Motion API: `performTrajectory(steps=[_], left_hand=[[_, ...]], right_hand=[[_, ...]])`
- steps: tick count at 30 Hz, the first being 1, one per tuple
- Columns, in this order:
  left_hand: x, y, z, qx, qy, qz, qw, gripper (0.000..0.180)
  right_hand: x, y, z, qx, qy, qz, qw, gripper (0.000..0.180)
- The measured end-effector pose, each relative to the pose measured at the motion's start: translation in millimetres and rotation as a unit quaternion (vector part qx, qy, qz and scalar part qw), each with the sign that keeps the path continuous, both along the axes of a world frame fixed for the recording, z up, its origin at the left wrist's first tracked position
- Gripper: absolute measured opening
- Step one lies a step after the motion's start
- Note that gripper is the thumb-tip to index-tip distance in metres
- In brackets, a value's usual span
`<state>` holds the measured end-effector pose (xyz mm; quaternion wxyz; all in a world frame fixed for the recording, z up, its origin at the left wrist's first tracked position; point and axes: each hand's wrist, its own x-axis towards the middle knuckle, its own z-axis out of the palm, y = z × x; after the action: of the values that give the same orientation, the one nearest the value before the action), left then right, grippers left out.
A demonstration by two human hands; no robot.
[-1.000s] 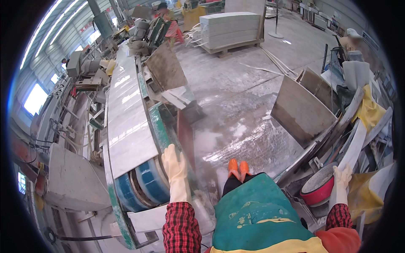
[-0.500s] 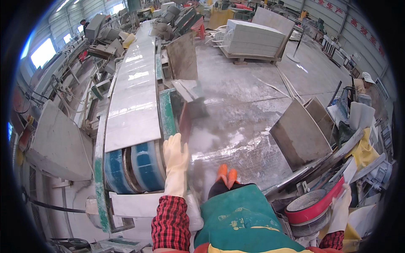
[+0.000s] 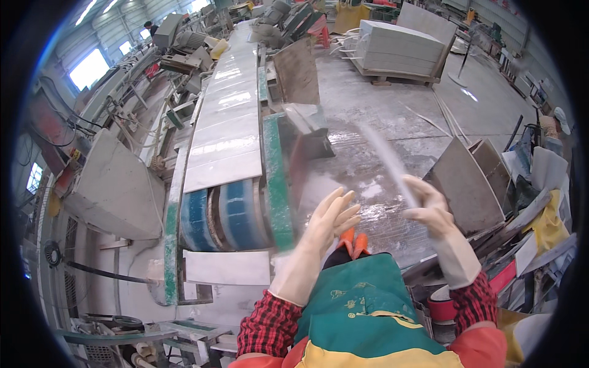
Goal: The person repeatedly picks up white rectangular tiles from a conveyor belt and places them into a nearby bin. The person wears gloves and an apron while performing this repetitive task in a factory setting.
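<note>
My right hand (image 3: 437, 224), in a cream rubber glove, is raised in front of my green apron (image 3: 359, 300). Its fingers close on the lower end of a thin white strip (image 3: 388, 158), which slants up and to the left and is smeared by motion. My left hand (image 3: 325, 230), gloved alike, is held up empty with its fingers apart, just right of the conveyor's green side rail (image 3: 280, 184). White stone slabs (image 3: 224, 141) lie in a row along the conveyor; the nearest one's edge overhangs the blue belts (image 3: 239, 214).
At the back right, a stack of white slabs (image 3: 402, 52) stands on a pallet. Brown boards (image 3: 469, 193) lean at my right, near a yellow cloth (image 3: 548, 224). A red-banded tub (image 3: 442, 306) is partly hidden under my right arm. A pale stone block (image 3: 116, 190) stands left.
My right hand has come from beside the red-banded tub to the front with the white strip. My left hand has left the conveyor's edge and moved right. The view has shifted.
</note>
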<state>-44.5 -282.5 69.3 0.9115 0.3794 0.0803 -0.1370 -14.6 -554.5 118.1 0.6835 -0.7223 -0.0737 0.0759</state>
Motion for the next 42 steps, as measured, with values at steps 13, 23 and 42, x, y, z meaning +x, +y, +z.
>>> performTrajectory(steps=[13, 23, 42], left_hand=[[-31.6, 175.0, -63.0, -0.067, -0.088, 0.397, 0.911, 0.039], [16.5, 244.0, -109.6, 0.006, 0.064, 0.493, 0.868, 0.037], [48.5, 242.3, -89.2, 0.117, 0.141, 0.474, 0.861, 0.033]], right_hand=[[39.3, 201.6, 2.1, -0.354, -0.506, 0.284, 0.733, 0.051], [36.0, -22.8, -69.7, -0.458, -0.226, 0.091, 0.855, 0.052], [-11.8, -62.4, -125.8, -0.438, -0.03, 0.012, 0.898, 0.052]])
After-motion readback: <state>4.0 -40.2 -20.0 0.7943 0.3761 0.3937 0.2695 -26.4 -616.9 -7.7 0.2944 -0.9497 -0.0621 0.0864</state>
